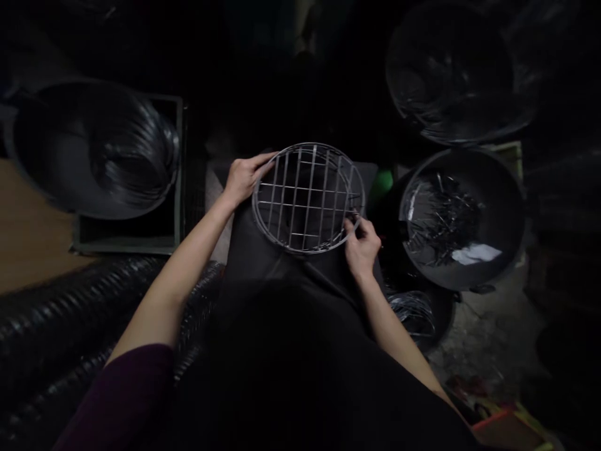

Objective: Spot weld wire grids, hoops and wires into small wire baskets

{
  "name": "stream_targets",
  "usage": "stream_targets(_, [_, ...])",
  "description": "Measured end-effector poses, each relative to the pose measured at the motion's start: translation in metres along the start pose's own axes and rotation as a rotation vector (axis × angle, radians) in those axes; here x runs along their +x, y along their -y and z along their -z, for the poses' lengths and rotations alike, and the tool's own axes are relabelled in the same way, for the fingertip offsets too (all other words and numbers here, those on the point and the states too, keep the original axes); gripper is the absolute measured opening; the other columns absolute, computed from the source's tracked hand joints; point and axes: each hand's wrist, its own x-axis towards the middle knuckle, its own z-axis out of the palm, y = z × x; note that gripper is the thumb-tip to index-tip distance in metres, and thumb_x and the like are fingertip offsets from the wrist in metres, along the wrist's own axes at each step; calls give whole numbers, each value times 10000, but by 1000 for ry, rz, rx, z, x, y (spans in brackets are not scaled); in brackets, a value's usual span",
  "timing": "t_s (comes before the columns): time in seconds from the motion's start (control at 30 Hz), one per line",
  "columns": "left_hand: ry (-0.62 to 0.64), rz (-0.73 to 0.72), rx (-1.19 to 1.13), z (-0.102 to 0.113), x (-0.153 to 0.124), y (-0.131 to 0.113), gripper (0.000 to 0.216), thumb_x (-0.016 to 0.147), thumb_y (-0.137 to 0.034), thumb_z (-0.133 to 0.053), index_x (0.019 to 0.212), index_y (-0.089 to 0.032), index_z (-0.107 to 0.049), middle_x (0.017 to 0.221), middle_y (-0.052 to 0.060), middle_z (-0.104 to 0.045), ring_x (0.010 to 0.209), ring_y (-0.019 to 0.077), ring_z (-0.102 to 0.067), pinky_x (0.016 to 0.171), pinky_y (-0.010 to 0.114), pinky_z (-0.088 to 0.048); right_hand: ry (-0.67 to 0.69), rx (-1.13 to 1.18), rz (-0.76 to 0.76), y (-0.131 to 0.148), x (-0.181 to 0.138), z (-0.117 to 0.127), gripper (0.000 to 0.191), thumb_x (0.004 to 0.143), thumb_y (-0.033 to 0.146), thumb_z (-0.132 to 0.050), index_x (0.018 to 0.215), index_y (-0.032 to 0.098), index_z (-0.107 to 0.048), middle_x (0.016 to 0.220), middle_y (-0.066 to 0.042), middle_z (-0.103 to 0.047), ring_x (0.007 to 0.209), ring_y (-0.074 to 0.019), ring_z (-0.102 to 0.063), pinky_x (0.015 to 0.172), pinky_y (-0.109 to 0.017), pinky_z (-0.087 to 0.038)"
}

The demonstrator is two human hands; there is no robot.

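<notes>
A round metal wire rack (307,197) with crossing bars and a ring-shaped rim lies over my lap, on dark cloth. My left hand (246,178) grips its upper left rim, fingers on the outer edge. On the lower right side, my right hand (362,244) pinches at the rim, thumb and fingertips close together. Whether those fingertips also hold a small wire piece is too dark to tell. More than one ring seems to make up the rim.
To the right stands a dark tub (511,219) of loose metal pieces and a white scrap. Coiled wire (136,156) fills a tub at left, beside a crate (129,244). Stacked metal rings (70,313) lie lower left. Wire loops (413,313) sit near my right forearm.
</notes>
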Motion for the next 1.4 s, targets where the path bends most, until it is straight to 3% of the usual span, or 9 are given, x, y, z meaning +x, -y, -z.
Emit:
stream_targets(0.13, [-22, 62, -78, -2, -5, 1, 313, 905, -437, -622, 1161, -285, -720, 1146, 3, -742, 1117, 232, -681, 977, 338, -503, 76, -194, 142, 3, -29, 14, 534, 877, 509, -493, 1219, 134, -660, 1136, -168, -678, 1071, -274, -638, 994, -457, -477])
stream_targets(0.27, [-29, 121, -214, -1, -8, 3, 285, 888, -384, -662, 1151, -287, -720, 1146, -20, -738, 1172, 253, -647, 1038, 424, -460, 281, -292, 191, 10, -50, 17, 868, 766, 607, -610, 1429, 72, -449, 1389, -248, -519, 1301, -376, -482, 1085, -573, -361])
stream_targets(0.37, [-41, 108, -222, -2, -11, 4, 276, 905, -360, -642, 1162, -290, -715, 1174, -21, -727, 1167, 247, -649, 1058, 428, -450, 239, -297, 130, 13, -55, 3, 999, 707, 670, -649, 1458, 76, -366, 1426, -271, -464, 1340, -404, -423, 1101, -616, -306])
stream_targets(0.53, [-82, 49, -164, -3, -11, 6, 296, 939, -373, -577, 1182, -270, -709, 1226, -17, -706, 1161, 214, -653, 1048, 349, -464, 217, -280, 97, 11, -53, -16, 936, 757, 639, -604, 1476, 123, -302, 1472, -248, -414, 1382, -363, -377, 1132, -581, -262])
stream_targets(0.77, [-157, 42, -93, 2, -11, -8, 406, 918, -467, -555, 1123, -166, -735, 1079, 87, -737, 974, 206, -679, 904, 308, -507, 198, -185, 46, 11, -53, -13, 1031, 658, 641, -694, 1445, 73, -347, 1461, -276, -423, 1385, -376, -373, 1133, -613, -249])
stream_targets(0.9, [-182, 137, -183, 22, -9, -21, 527, 947, -540, -448, 1228, -158, -678, 1053, 88, -739, 955, 197, -675, 918, 325, -509, 149, -22, 54, 19, -39, 13, 664, 835, 613, -520, 1311, 151, -559, 1337, -188, -582, 1268, -300, -521, 1094, -536, -377])
stream_targets(0.97, [-95, 135, -208, 32, -6, -28, 550, 920, -558, -495, 1285, -174, -643, 1097, 78, -741, 1022, 214, -677, 965, 343, -500, 99, 62, 47, 28, -27, 25, 555, 902, 565, -442, 1266, 182, -612, 1302, -140, -621, 1231, -259, -556, 1094, -487, -401])
stream_targets(1.2, [156, 92, -193, 43, 5, -47, 495, 836, -478, -655, 1223, -171, -692, 1245, 91, -692, 1172, 267, -640, 1070, 389, -455, 169, 416, -172, 49, 6, 25, 649, 834, 560, -543, 1359, 179, -563, 976, -86, -728, 624, -170, -613, 640, -376, -555])
stream_targets(1.4, [302, 39, -150, 44, 13, -46, 551, 855, -525, -630, 1310, -215, -631, 1298, 63, -664, 1202, 268, -624, 1068, 370, -452, 138, 485, -263, 44, 7, 16, 640, 796, 517, -592, 1323, 154, -596, 874, -59, -731, 546, -115, -550, 563, -293, -515])
